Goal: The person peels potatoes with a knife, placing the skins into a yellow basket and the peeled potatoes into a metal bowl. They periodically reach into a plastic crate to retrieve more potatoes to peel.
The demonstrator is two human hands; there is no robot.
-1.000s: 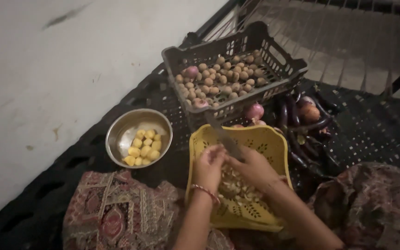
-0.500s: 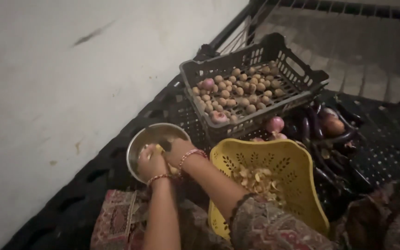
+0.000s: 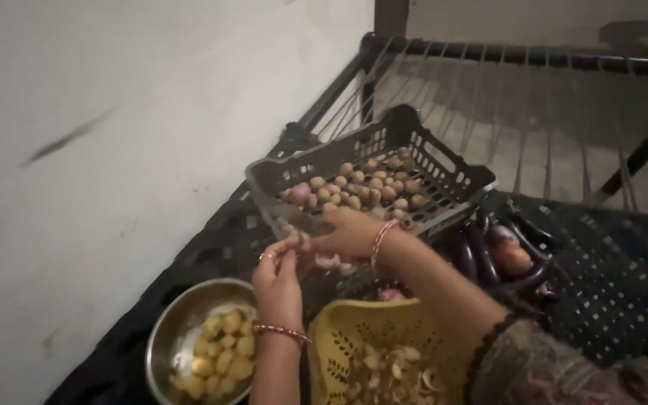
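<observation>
Nearest you: yellow basket (image 3: pixel 354 334) holding peelings, and beside it a steel bowl (image 3: pixel 181 330) of peeled yellow pieces, both set close for dropping. Above them, your left hand (image 3: pixel 279 281), fingers pinched together, on what I cannot tell. Your right hand (image 3: pixel 350 232) reaches the dark crate (image 3: pixel 429 161) of small potatoes (image 3: pixel 369 187); its grip is hidden. Right of the crate: eggplants (image 3: pixel 478 255). Beyond: a railing (image 3: pixel 534 56).
</observation>
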